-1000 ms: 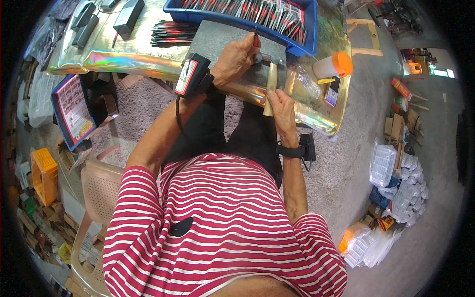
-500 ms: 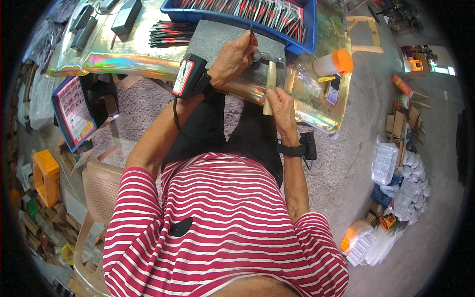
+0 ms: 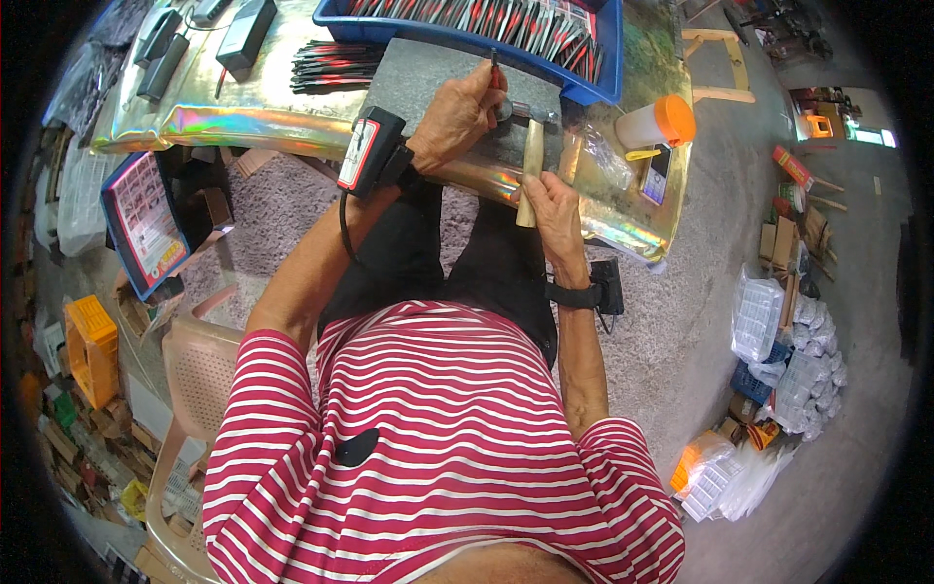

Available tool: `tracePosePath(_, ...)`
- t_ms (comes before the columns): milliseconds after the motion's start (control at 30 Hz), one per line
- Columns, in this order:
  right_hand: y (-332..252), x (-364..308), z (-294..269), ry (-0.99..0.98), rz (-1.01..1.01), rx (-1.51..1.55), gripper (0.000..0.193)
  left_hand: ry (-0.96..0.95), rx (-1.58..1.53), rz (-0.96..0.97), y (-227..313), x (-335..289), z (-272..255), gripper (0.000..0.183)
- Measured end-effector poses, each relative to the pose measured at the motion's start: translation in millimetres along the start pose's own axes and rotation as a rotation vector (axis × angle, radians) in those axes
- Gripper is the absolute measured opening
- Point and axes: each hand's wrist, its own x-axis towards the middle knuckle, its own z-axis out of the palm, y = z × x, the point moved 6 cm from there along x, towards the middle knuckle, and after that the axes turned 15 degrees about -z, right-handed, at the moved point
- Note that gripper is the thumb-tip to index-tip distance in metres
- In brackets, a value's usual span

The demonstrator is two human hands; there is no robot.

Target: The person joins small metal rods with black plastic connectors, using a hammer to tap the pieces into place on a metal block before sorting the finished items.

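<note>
My left hand is closed, pinching a slim red-and-black piece upright over a dark grey slab. The fingers hide its lower part, and its kind does not show. In my right hand is a hammer, gripped by its pale wooden handle. Its metal head is beside the left fingertips, over the slab. Behind the slab, a blue tray holds many slim red, black and silver pieces. A stack of similar slim pieces lies left of the slab.
An orange-lidded jar, clear plastic wrap and a flat dark card-like item are on the table's right. Dark boxy devices lie at far left. A plastic chair stands by my left side; wrapped packages lie on the right.
</note>
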Motion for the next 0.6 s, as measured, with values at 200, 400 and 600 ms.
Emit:
tracePosePath(200,2,0,0,0.007,-0.023,-0.001,0.03,0.027,0.055,0.027,-1,1,1,0.007)
tracePosePath(400,-1,0,1,0.006,-0.023,0.005,0.03,0.042,-0.002,0.002,-3,0,-1,0.007)
tracePosePath(600,1,0,1,0.016,-0.031,0.011,0.031,0.072,-0.039,-0.06,-9,-3,-6,0.008)
